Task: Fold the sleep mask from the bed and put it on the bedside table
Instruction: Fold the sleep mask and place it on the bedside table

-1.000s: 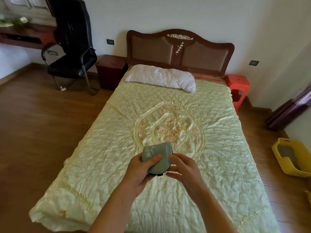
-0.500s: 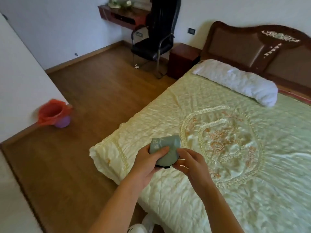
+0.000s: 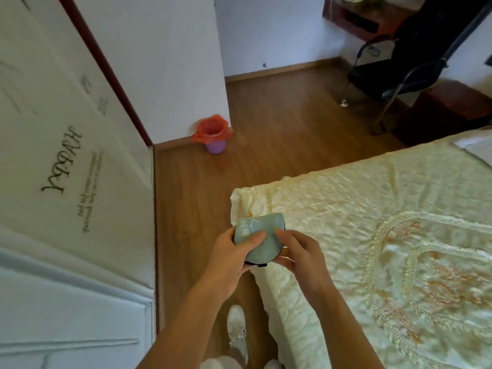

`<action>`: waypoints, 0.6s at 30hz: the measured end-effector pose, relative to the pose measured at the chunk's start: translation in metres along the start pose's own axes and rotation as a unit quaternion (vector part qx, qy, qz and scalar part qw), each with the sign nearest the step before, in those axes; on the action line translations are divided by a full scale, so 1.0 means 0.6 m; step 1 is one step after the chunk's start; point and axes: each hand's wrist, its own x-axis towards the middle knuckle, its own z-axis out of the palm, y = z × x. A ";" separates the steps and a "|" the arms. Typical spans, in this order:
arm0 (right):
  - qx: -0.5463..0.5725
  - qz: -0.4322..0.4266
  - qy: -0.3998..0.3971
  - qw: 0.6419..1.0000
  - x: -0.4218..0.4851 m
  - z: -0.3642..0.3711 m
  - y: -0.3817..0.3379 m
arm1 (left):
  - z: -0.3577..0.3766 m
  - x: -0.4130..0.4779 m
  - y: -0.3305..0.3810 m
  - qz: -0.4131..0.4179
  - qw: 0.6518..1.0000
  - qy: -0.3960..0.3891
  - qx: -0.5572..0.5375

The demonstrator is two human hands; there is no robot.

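Note:
The folded sleep mask [image 3: 262, 239], pale green with a black edge and white print, is held in front of me over the bed's near left corner. My left hand [image 3: 234, 253] grips its left side, thumb across the top. My right hand [image 3: 299, 253] pinches its right side with the fingertips. The bed [image 3: 372, 209] with its cream embroidered cover fills the right of the view. The dark red bedside table [image 3: 447, 110] stands at the far right beside the bed's head, partly cut off by the frame.
A black office chair [image 3: 407, 62] stands in front of the bedside table, below a wall-mounted wooden desk [image 3: 356, 20]. A purple bin with an orange bag [image 3: 213, 137] sits by the wall corner. A white door [image 3: 53, 182] is close on my left. Wooden floor runs along the bed.
The view has swung left, from facing the headboard to the floor beside the bed and the door. Both hands keep hold of the folded mask and have come slightly closer together.

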 end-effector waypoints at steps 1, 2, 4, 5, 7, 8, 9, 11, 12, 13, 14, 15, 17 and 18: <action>-0.007 -0.001 -0.013 1.000 0.004 0.015 -0.002 | -0.014 -0.005 0.002 0.006 1.000 0.016 -0.003; -0.011 -0.003 -0.026 1.000 0.008 0.030 -0.004 | -0.029 -0.008 0.005 0.013 0.999 0.030 -0.006; -0.022 -0.010 -0.057 0.998 0.017 0.063 -0.010 | -0.060 -0.012 0.011 0.026 0.998 0.062 -0.017; -0.030 -0.014 -0.073 0.997 0.022 0.079 -0.012 | -0.075 -0.012 0.015 0.032 0.996 0.074 -0.022; -0.039 -0.014 -0.098 0.994 0.032 0.113 -0.012 | -0.107 -0.009 0.021 0.041 0.994 0.091 -0.039; -0.042 -0.011 -0.107 0.993 0.039 0.129 -0.012 | -0.122 -0.007 0.025 0.046 0.993 0.097 -0.047; -0.046 -0.006 -0.116 0.992 0.047 0.145 -0.010 | -0.136 -0.003 0.029 0.049 0.992 0.105 -0.054; -0.047 0.003 -0.131 0.990 0.067 0.175 -0.009 | -0.162 0.009 0.038 0.055 0.989 0.119 -0.065; -0.045 0.005 -0.137 0.990 0.079 0.189 -0.009 | -0.175 0.018 0.043 0.057 0.988 0.124 -0.069; -0.045 0.008 -0.143 0.989 0.093 0.203 -0.008 | -0.189 0.031 0.047 0.057 0.987 0.131 -0.073; -0.044 0.011 -0.147 0.988 0.106 0.215 -0.008 | -0.200 0.042 0.051 0.057 0.986 0.134 -0.075; -0.046 0.015 -0.149 0.988 0.120 0.227 -0.008 | -0.212 0.055 0.057 0.057 0.986 0.137 -0.075; -0.051 0.023 -0.149 0.987 0.162 0.261 -0.009 | -0.240 0.093 0.072 0.056 0.985 0.140 -0.081; -0.054 0.026 -0.147 0.987 0.186 0.279 -0.011 | -0.254 0.115 0.082 0.055 0.985 0.141 -0.085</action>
